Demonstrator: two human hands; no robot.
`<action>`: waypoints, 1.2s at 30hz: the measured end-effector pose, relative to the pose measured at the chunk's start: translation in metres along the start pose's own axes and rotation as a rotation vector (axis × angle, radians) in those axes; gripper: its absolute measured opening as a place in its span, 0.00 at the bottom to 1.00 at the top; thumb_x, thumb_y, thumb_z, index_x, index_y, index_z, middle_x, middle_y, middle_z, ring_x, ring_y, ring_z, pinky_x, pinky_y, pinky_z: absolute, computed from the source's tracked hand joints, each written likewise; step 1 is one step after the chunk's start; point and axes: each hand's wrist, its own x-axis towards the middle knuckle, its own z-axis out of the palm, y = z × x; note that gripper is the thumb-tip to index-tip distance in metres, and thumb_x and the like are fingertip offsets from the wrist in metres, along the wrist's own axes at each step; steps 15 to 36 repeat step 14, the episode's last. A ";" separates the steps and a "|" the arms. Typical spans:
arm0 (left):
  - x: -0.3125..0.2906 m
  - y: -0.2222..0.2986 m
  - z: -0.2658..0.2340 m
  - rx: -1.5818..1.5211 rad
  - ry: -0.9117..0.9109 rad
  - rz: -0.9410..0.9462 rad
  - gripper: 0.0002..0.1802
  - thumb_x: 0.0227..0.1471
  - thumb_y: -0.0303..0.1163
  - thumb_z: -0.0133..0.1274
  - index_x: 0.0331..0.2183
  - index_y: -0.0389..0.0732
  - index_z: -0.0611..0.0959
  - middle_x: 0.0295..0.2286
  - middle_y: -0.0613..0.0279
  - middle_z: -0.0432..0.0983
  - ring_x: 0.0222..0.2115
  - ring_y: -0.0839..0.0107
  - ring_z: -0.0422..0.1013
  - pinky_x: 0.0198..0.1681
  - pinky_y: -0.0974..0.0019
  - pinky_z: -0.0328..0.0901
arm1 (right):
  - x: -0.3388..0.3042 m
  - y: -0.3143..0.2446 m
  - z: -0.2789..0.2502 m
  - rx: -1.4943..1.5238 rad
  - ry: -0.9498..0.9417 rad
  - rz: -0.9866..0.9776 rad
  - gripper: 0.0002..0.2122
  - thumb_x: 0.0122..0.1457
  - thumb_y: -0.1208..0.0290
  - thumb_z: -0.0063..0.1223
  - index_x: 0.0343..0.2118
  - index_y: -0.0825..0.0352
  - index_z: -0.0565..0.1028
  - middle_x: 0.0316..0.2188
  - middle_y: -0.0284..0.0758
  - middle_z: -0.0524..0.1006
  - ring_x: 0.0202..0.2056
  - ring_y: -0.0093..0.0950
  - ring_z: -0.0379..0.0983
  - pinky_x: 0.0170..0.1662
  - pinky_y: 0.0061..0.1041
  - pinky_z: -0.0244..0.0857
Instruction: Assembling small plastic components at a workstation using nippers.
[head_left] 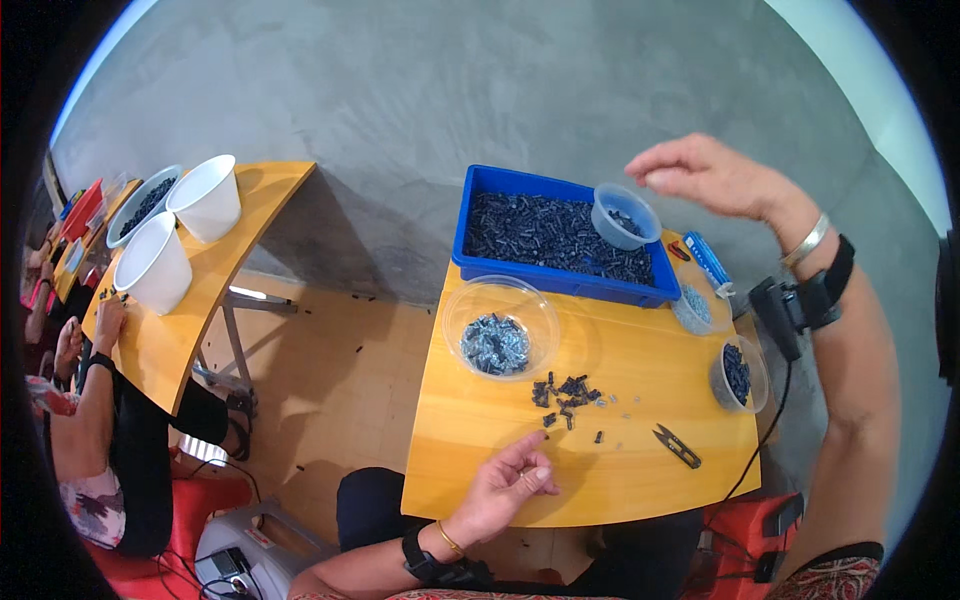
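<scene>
My left hand [505, 485] rests low over the near part of the yellow table, index finger stretched out and thumb apart, with nothing visible in it. Its fingertip is close to a loose pile of small black plastic parts [572, 388]. My right hand [705, 178] is raised at the far right, fingers extended and slightly bent, with nothing visible in them. Just left of it, a small clear tub [627, 228] with some black parts stands in the blue bin [560, 285], which is full of black parts. A round clear container [458, 335] holds shiny small pieces.
Black thread snips [678, 446] lie at the right of the table [455, 450]. Along its right edge stand a tub of pale pieces [693, 305], a tub of black parts [738, 372] and a blue tube [708, 262]. Another person's table [215, 310] with white buckets [155, 265] is at left.
</scene>
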 end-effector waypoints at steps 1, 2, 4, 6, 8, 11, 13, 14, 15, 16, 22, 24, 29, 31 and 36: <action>0.000 -0.001 -0.001 -0.006 -0.002 -0.005 0.24 0.52 0.23 0.44 0.52 0.37 0.61 0.32 0.64 0.66 0.31 0.74 0.66 0.42 0.62 0.66 | -0.001 -0.004 -0.013 0.025 -0.010 0.045 0.16 0.54 0.64 0.44 0.41 0.69 0.71 0.35 0.36 0.74 0.38 0.25 0.68 0.40 0.22 0.63; 0.000 -0.002 -0.003 -0.013 0.000 -0.004 0.24 0.52 0.24 0.44 0.52 0.37 0.61 0.33 0.65 0.65 0.31 0.74 0.66 0.42 0.62 0.66 | -0.005 -0.008 -0.026 0.070 0.010 0.082 0.16 0.55 0.62 0.45 0.42 0.67 0.71 0.36 0.34 0.73 0.39 0.23 0.68 0.41 0.21 0.63; -0.001 -0.006 -0.002 -0.034 -0.004 -0.010 0.24 0.52 0.24 0.44 0.52 0.37 0.61 0.33 0.65 0.65 0.31 0.74 0.66 0.42 0.62 0.66 | -0.030 -0.003 -0.048 0.077 0.120 0.141 0.18 0.54 0.57 0.46 0.43 0.64 0.71 0.34 0.33 0.73 0.38 0.22 0.68 0.41 0.21 0.63; 0.001 -0.004 0.000 0.010 -0.015 -0.004 0.24 0.53 0.25 0.44 0.52 0.37 0.61 0.32 0.65 0.66 0.31 0.75 0.66 0.42 0.62 0.66 | -0.069 0.003 -0.070 0.026 0.150 0.284 0.19 0.53 0.53 0.47 0.42 0.62 0.71 0.32 0.31 0.73 0.36 0.19 0.68 0.40 0.20 0.64; 0.001 -0.003 -0.001 0.012 -0.032 0.000 0.24 0.53 0.25 0.43 0.52 0.36 0.61 0.32 0.65 0.66 0.31 0.75 0.66 0.41 0.62 0.66 | -0.103 0.005 -0.095 -0.022 0.175 0.469 0.20 0.52 0.50 0.47 0.41 0.61 0.71 0.31 0.28 0.73 0.32 0.17 0.69 0.38 0.18 0.64; 0.000 -0.006 0.000 0.022 -0.099 -0.047 0.23 0.53 0.25 0.44 0.51 0.36 0.62 0.31 0.65 0.67 0.31 0.75 0.66 0.41 0.62 0.66 | -0.148 -0.009 -0.157 -0.210 0.241 0.574 0.27 0.48 0.45 0.49 0.45 0.61 0.68 0.30 0.30 0.74 0.32 0.20 0.72 0.38 0.19 0.67; 0.000 -0.004 -0.002 -0.020 -0.030 0.006 0.22 0.52 0.24 0.44 0.50 0.36 0.63 0.30 0.65 0.67 0.30 0.74 0.67 0.40 0.63 0.67 | -0.150 -0.040 -0.181 0.043 0.149 0.599 0.27 0.55 0.59 0.45 0.51 0.75 0.58 0.44 0.43 0.69 0.46 0.34 0.66 0.52 0.34 0.57; 0.000 -0.003 0.000 -0.025 -0.039 -0.028 0.22 0.52 0.24 0.44 0.50 0.36 0.63 0.30 0.65 0.67 0.30 0.74 0.67 0.40 0.63 0.67 | -0.159 -0.053 -0.181 0.067 0.197 0.550 0.22 0.58 0.64 0.40 0.51 0.75 0.59 0.42 0.45 0.69 0.45 0.34 0.66 0.51 0.35 0.58; 0.000 -0.003 0.000 -0.025 -0.039 -0.028 0.22 0.52 0.24 0.44 0.50 0.36 0.63 0.30 0.65 0.67 0.30 0.74 0.67 0.40 0.63 0.67 | -0.159 -0.053 -0.181 0.067 0.197 0.550 0.22 0.58 0.64 0.40 0.51 0.75 0.59 0.42 0.45 0.69 0.45 0.34 0.66 0.51 0.35 0.58; 0.000 -0.003 0.000 -0.025 -0.039 -0.028 0.22 0.52 0.24 0.44 0.50 0.36 0.63 0.30 0.65 0.67 0.30 0.74 0.67 0.40 0.63 0.67 | -0.159 -0.053 -0.181 0.067 0.197 0.550 0.22 0.58 0.64 0.40 0.51 0.75 0.59 0.42 0.45 0.69 0.45 0.34 0.66 0.51 0.35 0.58; 0.000 -0.003 0.000 -0.025 -0.039 -0.028 0.22 0.52 0.24 0.44 0.50 0.36 0.63 0.30 0.65 0.67 0.30 0.74 0.67 0.40 0.63 0.67 | -0.159 -0.053 -0.181 0.067 0.197 0.550 0.22 0.58 0.64 0.40 0.51 0.75 0.59 0.42 0.45 0.69 0.45 0.34 0.66 0.51 0.35 0.58; 0.000 -0.003 0.000 -0.025 -0.039 -0.028 0.22 0.52 0.24 0.44 0.50 0.36 0.63 0.30 0.65 0.67 0.30 0.74 0.67 0.40 0.63 0.67 | -0.159 -0.053 -0.181 0.067 0.197 0.550 0.22 0.58 0.64 0.40 0.51 0.75 0.59 0.42 0.45 0.69 0.45 0.34 0.66 0.51 0.35 0.58; 0.000 -0.003 0.000 -0.025 -0.039 -0.028 0.22 0.52 0.24 0.44 0.50 0.36 0.63 0.30 0.65 0.67 0.30 0.74 0.67 0.40 0.63 0.67 | -0.159 -0.053 -0.181 0.067 0.197 0.550 0.22 0.58 0.64 0.40 0.51 0.75 0.59 0.42 0.45 0.69 0.45 0.34 0.66 0.51 0.35 0.58; 0.000 -0.003 0.000 -0.025 -0.039 -0.028 0.22 0.52 0.24 0.44 0.50 0.36 0.63 0.30 0.65 0.67 0.30 0.74 0.67 0.40 0.63 0.67 | -0.159 -0.053 -0.181 0.067 0.197 0.550 0.22 0.58 0.64 0.40 0.51 0.75 0.59 0.42 0.45 0.69 0.45 0.34 0.66 0.51 0.35 0.58; 0.000 -0.003 0.000 -0.025 -0.039 -0.028 0.22 0.52 0.24 0.44 0.50 0.36 0.63 0.30 0.65 0.67 0.30 0.74 0.67 0.40 0.63 0.67 | -0.159 -0.053 -0.181 0.067 0.197 0.550 0.22 0.58 0.64 0.40 0.51 0.75 0.59 0.42 0.45 0.69 0.45 0.34 0.66 0.51 0.35 0.58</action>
